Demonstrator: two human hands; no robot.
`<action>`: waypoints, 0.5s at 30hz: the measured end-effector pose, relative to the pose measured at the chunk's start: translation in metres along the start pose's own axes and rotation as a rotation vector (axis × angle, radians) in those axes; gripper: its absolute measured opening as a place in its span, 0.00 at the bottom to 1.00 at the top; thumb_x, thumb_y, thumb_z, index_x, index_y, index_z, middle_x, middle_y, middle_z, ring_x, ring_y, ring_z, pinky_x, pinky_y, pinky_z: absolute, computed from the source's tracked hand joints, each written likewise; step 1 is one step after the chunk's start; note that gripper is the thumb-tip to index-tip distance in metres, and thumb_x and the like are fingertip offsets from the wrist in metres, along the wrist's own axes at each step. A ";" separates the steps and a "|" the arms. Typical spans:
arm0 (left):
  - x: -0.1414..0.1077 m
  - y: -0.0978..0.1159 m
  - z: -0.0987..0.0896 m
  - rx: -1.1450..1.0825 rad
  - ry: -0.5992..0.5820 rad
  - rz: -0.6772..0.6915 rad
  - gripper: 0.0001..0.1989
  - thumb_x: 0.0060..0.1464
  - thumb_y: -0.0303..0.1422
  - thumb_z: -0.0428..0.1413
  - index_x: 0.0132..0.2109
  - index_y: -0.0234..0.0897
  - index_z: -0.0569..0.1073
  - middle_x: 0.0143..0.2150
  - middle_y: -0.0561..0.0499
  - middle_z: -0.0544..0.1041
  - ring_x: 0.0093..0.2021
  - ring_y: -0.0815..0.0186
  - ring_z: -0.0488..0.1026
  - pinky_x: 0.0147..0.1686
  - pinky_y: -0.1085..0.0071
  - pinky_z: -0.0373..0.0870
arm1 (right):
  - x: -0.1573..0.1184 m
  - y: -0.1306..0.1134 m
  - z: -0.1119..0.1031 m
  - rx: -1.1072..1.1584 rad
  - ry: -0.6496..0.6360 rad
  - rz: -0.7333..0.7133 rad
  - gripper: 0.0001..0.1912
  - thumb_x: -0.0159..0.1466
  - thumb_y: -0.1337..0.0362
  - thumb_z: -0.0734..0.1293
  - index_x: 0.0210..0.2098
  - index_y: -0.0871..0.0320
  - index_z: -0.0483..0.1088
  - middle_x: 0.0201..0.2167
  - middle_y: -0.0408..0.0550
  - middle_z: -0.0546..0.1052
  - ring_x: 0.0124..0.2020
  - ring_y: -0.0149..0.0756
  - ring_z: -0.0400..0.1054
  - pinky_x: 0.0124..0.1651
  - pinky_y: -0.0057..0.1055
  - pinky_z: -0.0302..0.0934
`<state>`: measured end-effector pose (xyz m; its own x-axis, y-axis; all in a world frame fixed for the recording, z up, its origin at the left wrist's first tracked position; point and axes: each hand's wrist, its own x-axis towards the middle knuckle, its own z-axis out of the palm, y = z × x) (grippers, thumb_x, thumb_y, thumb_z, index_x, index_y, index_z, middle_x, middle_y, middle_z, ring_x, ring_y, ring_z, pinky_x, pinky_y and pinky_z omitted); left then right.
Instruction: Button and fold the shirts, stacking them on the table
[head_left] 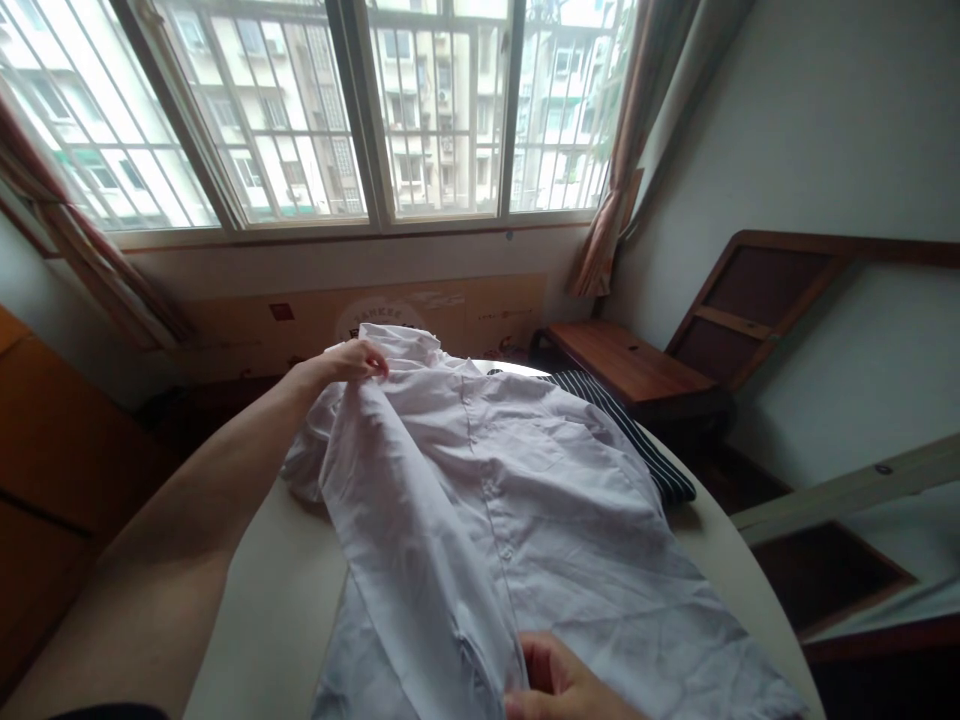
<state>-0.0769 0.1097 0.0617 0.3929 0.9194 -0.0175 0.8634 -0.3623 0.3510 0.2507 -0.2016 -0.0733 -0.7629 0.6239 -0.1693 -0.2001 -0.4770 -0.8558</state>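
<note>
A white button-up shirt (570,500) lies spread over a round white table (262,590), its row of buttons running down the middle. One long sleeve (412,500) is laid across the shirt's left part, stretching from the shoulder toward me. At the shoulder end, my left hand (358,362) pinches the fabric with closed fingers. Low in the view, my right hand (559,680) grips the sleeve near its cuff, with the thumb on top; part of this hand is cut off by the lower edge. More white cloth (397,340) lies bunched behind the collar.
Dark striped fabric (622,420) lies folded at the table's right, partly under the shirt. Beyond stand a brown wooden bench (630,360) and a flat cardboard box (495,300) under a barred window (442,120). An orange-brown cabinet (45,450) is at the left.
</note>
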 end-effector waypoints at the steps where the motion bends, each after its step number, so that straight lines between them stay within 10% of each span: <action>1: 0.003 -0.001 0.002 0.100 0.022 0.008 0.14 0.45 0.37 0.55 0.35 0.34 0.79 0.29 0.48 0.76 0.30 0.64 0.69 0.30 0.72 0.60 | 0.001 0.001 0.000 -0.005 0.024 -0.007 0.23 0.52 0.53 0.73 0.41 0.63 0.74 0.31 0.46 0.75 0.31 0.29 0.68 0.34 0.21 0.58; 15: 0.026 0.024 0.059 0.659 0.291 -0.010 0.33 0.62 0.50 0.40 0.39 0.24 0.77 0.35 0.34 0.77 0.35 0.57 0.72 0.45 0.60 0.54 | 0.003 0.066 -0.015 -0.304 0.309 0.123 0.32 0.50 0.38 0.65 0.41 0.57 0.61 0.13 0.31 0.54 0.14 0.21 0.44 0.17 0.21 0.37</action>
<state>-0.0275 0.1157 0.0141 0.3629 0.8935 0.2645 0.9141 -0.2862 -0.2872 0.2446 -0.2222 -0.1372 -0.5411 0.7517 -0.3771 0.1058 -0.3841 -0.9172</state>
